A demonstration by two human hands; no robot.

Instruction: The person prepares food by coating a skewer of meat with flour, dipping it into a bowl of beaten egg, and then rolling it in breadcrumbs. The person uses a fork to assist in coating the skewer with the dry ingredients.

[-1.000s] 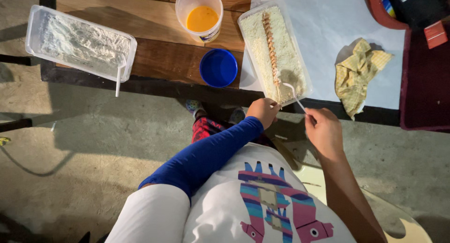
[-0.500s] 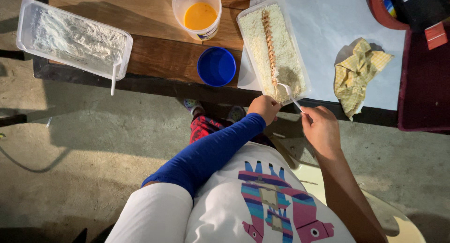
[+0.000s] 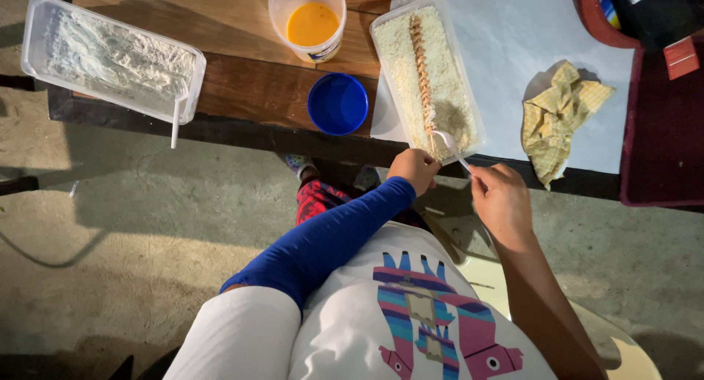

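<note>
Not much packaging from my view: the round tub of orange liquid [image 3: 311, 20] at the table's far edge carries a small label strip [image 3: 323, 53], white with dark and yellow bits, low on its near side. Nothing else like that shows, no signs or screens.

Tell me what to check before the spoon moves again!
1. Right hand grips the white spoon: ok.
2. Left hand steadies the near end of the crumb tray: cannot tell, it sits at the edge.
3. Long skewer lies inside the tray: ok.
4. Cup of yellow liquid stands upright: ok.
5. Blue lid is apart from the tray: ok.
</note>
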